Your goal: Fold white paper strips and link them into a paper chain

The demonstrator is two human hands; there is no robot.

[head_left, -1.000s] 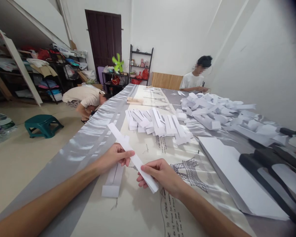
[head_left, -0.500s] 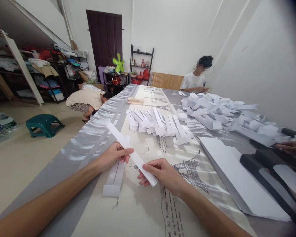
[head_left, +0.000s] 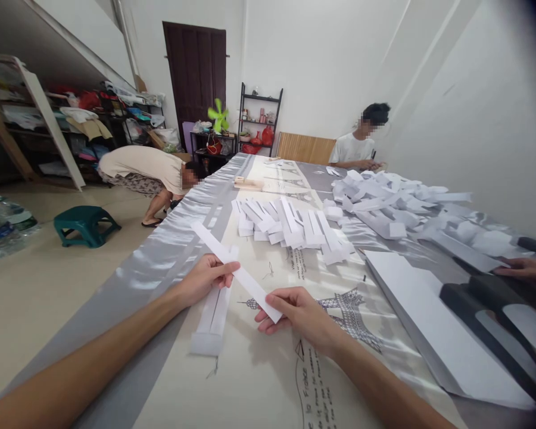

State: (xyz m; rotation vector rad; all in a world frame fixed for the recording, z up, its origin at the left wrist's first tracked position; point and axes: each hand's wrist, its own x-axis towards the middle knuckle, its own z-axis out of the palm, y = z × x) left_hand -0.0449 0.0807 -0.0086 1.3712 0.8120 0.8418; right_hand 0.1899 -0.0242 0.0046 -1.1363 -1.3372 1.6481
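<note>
A long white paper strip (head_left: 252, 287) runs diagonally between my hands, above the table. My left hand (head_left: 212, 275) pinches it near the middle, thumb on top. At its lower right end, my right hand (head_left: 288, 308) grips it between thumb and fingers. Beneath my left hand lies a folded white paper piece (head_left: 211, 316) with a lengthwise seam and a folded end flap; my hand hides part of it. Beyond my hands, a pile of similar folded paper pieces (head_left: 290, 223) rests on the printed table cover (head_left: 259, 381).
At right stand a stack of white paper sheets (head_left: 429, 322) and a large heap of paper pieces (head_left: 393, 196). Another person's hand (head_left: 527, 270) touches paper there. One person (head_left: 355, 146) sits at the far end; another (head_left: 147, 170) bends near a green stool (head_left: 87, 223).
My right hand has moved slightly up with its end of the strip, and the fold at that end looks flatter. The bending person's back has risen. The camera view has shifted a little.
</note>
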